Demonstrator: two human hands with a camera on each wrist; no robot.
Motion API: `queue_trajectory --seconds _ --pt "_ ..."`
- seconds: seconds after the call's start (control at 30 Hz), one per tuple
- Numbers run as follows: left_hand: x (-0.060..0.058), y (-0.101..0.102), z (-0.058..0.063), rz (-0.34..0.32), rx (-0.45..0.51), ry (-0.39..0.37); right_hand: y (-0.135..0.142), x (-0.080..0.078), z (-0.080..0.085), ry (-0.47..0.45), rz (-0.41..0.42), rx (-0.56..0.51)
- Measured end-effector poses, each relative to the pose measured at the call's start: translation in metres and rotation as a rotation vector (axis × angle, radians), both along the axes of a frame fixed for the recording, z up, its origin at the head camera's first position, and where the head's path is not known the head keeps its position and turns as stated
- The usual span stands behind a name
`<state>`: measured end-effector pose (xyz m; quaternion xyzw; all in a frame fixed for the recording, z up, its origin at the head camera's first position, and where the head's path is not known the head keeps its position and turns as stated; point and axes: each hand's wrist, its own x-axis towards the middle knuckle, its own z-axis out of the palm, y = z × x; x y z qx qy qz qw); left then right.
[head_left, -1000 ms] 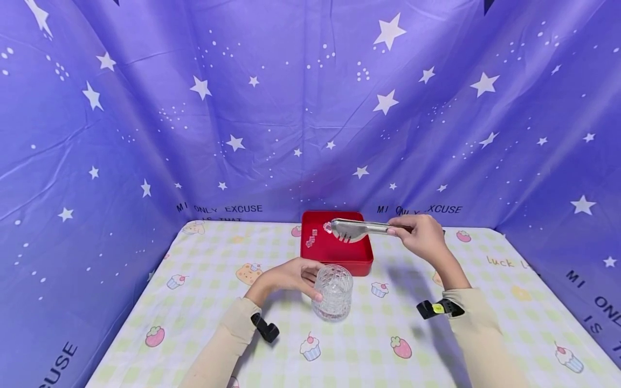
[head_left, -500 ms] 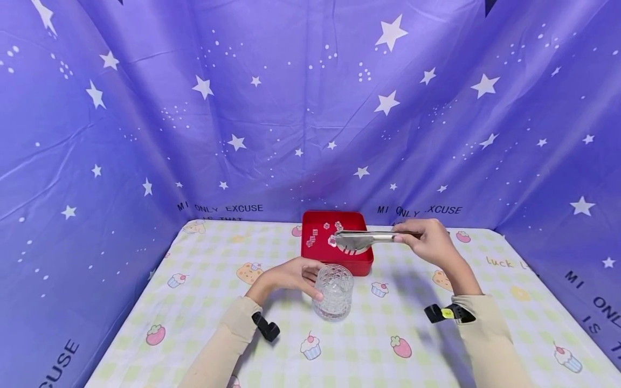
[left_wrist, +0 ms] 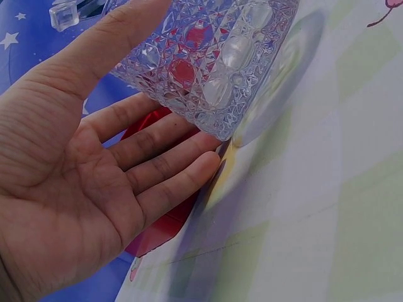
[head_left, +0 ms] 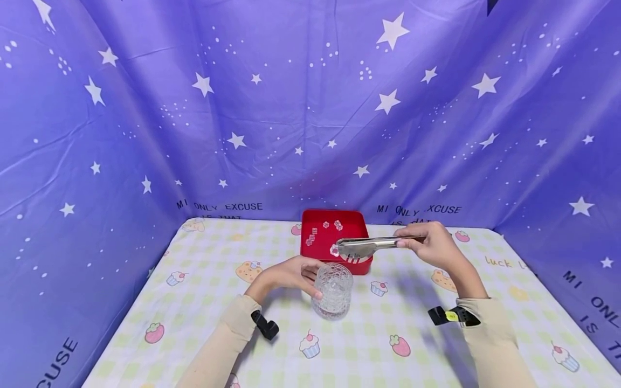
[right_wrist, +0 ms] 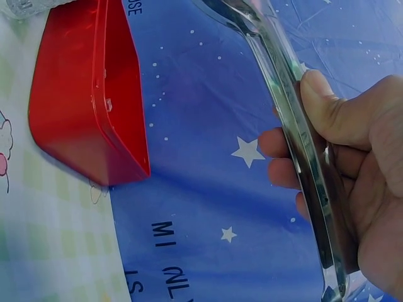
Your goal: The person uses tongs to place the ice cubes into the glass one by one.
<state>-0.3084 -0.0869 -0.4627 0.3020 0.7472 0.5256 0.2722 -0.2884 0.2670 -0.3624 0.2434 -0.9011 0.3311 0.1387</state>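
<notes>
My left hand (head_left: 291, 275) holds a clear patterned glass (head_left: 332, 296) standing on the table, thumb on its near side and fingers behind. In the left wrist view the fingers (left_wrist: 167, 165) stretch behind the glass, near its base. My right hand (head_left: 430, 245) grips metal tongs (head_left: 371, 245) by the handle. At their tips is a small clear cube (head_left: 335, 249), over the front part of a red box (head_left: 360, 268); the left wrist view also catches this cube (left_wrist: 64, 15). Several more clear cubes (head_left: 338, 224) lie inside the box.
The red box stands right behind the glass, near the table's far edge. A checked cloth (head_left: 271, 345) with cupcake and strawberry prints covers the table. Purple star-printed curtains (head_left: 281, 108) enclose the back and both sides.
My right hand has brought the tongs and the cube toward me and slightly right, from the box's middle to its front part. My left hand and the glass have stayed in place.
</notes>
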Motion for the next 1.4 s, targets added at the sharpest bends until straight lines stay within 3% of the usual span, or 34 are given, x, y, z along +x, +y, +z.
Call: queue_trajectory --seconds 0.63,0.9,1.4 --pt "-0.0006 -0.0003 0.0003 0.010 -0.007 -0.006 -0.0021 0.0043 -0.0006 -0.004 0.043 -0.005" --pt "-0.0014 -0.0003 -0.0015 -0.002 0.004 -0.009 -0.0041 0.0061 -0.0018 -0.041 0.021 -0.008" --pt "-0.0008 -0.0004 -0.0010 0.005 0.000 -0.012 -0.0081 0.0037 -0.0033 -0.011 -0.008 0.013"
